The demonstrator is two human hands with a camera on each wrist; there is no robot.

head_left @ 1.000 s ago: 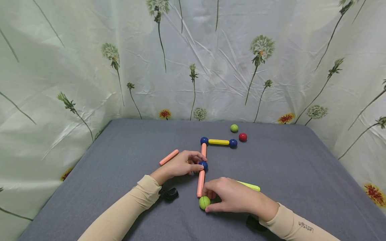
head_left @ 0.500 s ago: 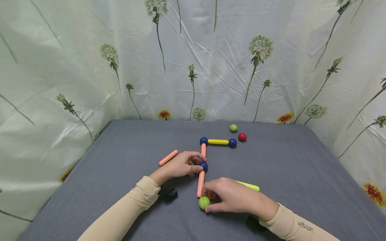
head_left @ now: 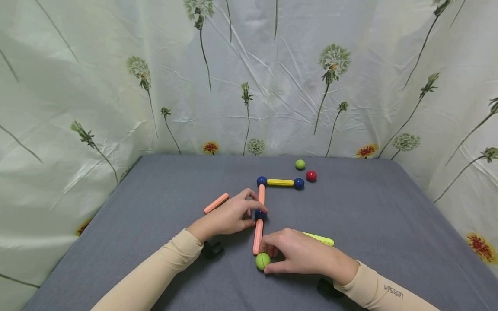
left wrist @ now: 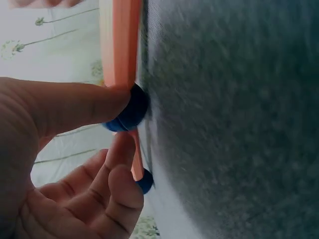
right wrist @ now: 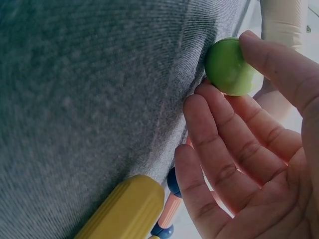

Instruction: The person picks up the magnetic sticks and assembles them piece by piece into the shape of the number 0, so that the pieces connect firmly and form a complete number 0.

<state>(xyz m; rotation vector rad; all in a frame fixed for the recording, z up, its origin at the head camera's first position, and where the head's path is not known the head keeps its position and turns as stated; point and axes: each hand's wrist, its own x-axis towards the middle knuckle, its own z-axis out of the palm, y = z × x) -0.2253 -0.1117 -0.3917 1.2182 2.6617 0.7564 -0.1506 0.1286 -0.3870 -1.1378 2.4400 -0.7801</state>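
Note:
My left hand (head_left: 232, 212) has its thumb and index finger around the middle blue ball (left wrist: 130, 112), at the joint between two pink sticks. The thumb lies against the ball where the near pink stick (head_left: 258, 236) meets it, and the index finger crosses over its top in the head view. The far pink stick (head_left: 262, 194) leads to another blue ball (head_left: 262, 181). At the near stick's free end, my right hand (head_left: 297, 252) pinches a green ball (right wrist: 230, 67) between thumb and fingers, low over the cloth.
A yellow stick (head_left: 280, 182) joins the far blue ball to a third blue ball (head_left: 298, 183). Beyond lie a red ball (head_left: 311, 176) and a green ball (head_left: 300, 164). A loose pink stick (head_left: 216, 203) lies left; a yellow-green stick (head_left: 319, 239) lies behind the right hand.
The left hand has shifted its hold: the index finger now lies over the blue ball, the thumb has drawn back toward the near stick, and the other fingers have lifted. The right hand stays put.

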